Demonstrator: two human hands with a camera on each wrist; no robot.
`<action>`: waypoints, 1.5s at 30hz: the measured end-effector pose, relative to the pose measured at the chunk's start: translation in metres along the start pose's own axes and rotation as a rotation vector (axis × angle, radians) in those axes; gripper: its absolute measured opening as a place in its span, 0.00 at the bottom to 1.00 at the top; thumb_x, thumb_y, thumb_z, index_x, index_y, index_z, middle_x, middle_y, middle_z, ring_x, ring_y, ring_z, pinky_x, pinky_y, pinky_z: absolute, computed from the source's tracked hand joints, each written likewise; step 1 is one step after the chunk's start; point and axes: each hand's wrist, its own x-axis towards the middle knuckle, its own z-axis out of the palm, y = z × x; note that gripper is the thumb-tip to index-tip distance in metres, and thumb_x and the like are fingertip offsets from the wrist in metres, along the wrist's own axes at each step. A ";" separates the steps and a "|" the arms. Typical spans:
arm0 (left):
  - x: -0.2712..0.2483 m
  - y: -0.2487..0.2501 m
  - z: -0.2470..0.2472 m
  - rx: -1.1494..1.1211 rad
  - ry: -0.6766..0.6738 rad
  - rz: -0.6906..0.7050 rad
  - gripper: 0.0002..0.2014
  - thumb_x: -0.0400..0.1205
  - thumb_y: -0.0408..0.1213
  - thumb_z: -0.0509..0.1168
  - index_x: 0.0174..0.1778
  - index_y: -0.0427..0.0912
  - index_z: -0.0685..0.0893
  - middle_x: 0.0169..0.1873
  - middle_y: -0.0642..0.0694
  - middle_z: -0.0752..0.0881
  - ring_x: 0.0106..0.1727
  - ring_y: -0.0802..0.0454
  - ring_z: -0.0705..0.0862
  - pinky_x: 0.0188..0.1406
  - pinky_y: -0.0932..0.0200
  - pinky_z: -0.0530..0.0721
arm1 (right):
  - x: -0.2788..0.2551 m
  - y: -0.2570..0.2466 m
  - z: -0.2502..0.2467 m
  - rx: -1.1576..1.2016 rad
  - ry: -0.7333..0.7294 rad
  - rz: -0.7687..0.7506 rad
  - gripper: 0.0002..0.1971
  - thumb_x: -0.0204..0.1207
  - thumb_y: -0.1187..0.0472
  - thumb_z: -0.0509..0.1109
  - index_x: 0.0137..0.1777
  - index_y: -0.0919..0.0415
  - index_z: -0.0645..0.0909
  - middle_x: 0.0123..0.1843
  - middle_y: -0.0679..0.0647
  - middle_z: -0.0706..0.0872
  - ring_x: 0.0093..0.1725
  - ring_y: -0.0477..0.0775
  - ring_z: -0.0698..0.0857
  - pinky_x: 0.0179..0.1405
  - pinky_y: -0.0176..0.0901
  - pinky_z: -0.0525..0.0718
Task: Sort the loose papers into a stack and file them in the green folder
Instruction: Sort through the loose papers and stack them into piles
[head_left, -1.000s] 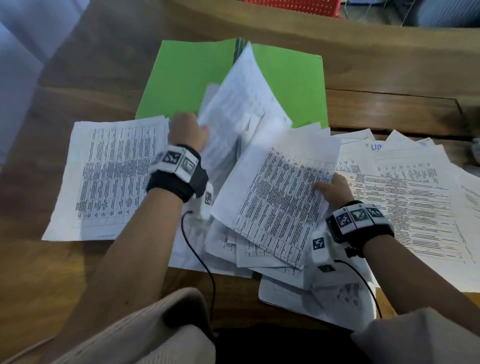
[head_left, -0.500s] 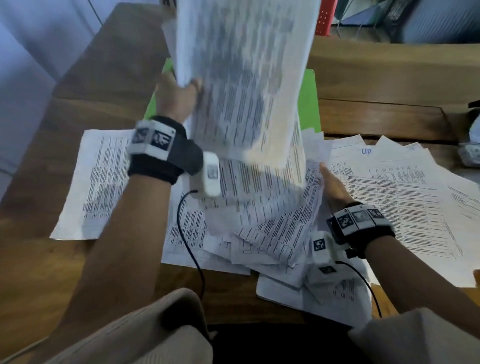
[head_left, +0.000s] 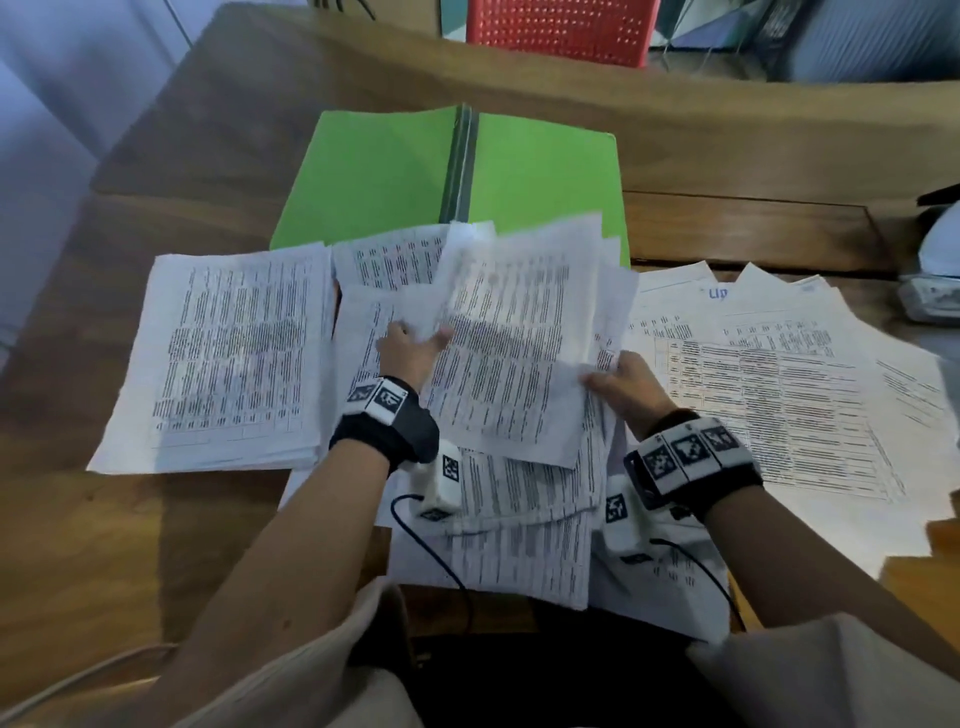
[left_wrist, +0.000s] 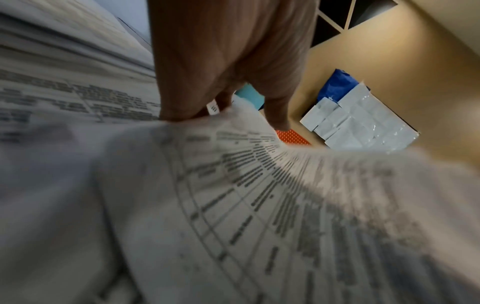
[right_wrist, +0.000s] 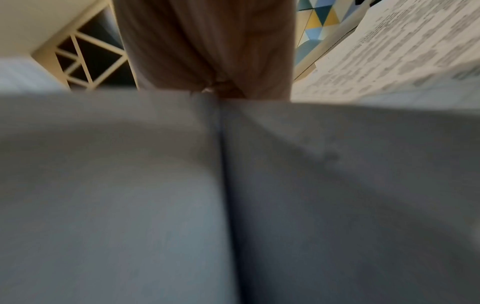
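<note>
Both hands hold one printed sheet (head_left: 511, 358): the left hand (head_left: 410, 351) pinches its left edge, and the right hand (head_left: 626, 387) seems clamped on its right corner, though blurred. The open green folder (head_left: 374, 182) lies beyond both grips; a neat paper stack (head_left: 228, 358) rests left of them on the worktop (head_left: 104, 530).

Open green folder (head_left: 374, 176) bare above overlapping loose papers (head_left: 769, 384)

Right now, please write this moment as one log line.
left hand: holds sheet | right hand: holds same sheet | green folder: open, no papers filed
</note>
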 end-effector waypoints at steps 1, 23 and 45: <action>0.005 -0.004 -0.002 -0.037 0.030 0.011 0.62 0.45 0.84 0.59 0.62 0.33 0.72 0.53 0.42 0.79 0.47 0.50 0.76 0.44 0.54 0.77 | -0.003 -0.009 -0.003 0.025 0.042 -0.050 0.09 0.76 0.72 0.63 0.52 0.75 0.80 0.50 0.73 0.86 0.44 0.71 0.86 0.53 0.61 0.85; -0.045 0.087 -0.040 -0.677 0.093 0.629 0.21 0.61 0.51 0.72 0.45 0.44 0.84 0.38 0.51 0.88 0.39 0.59 0.87 0.40 0.64 0.86 | -0.065 -0.125 -0.042 0.429 0.564 -0.775 0.17 0.68 0.65 0.77 0.51 0.58 0.72 0.47 0.49 0.80 0.47 0.35 0.82 0.47 0.29 0.80; -0.062 0.094 -0.041 -0.464 0.555 0.952 0.29 0.73 0.35 0.72 0.69 0.38 0.70 0.59 0.49 0.75 0.57 0.72 0.77 0.65 0.68 0.78 | -0.053 -0.133 -0.007 0.054 0.800 -0.938 0.36 0.60 0.79 0.55 0.72 0.63 0.62 0.59 0.53 0.66 0.53 0.31 0.64 0.41 0.20 0.75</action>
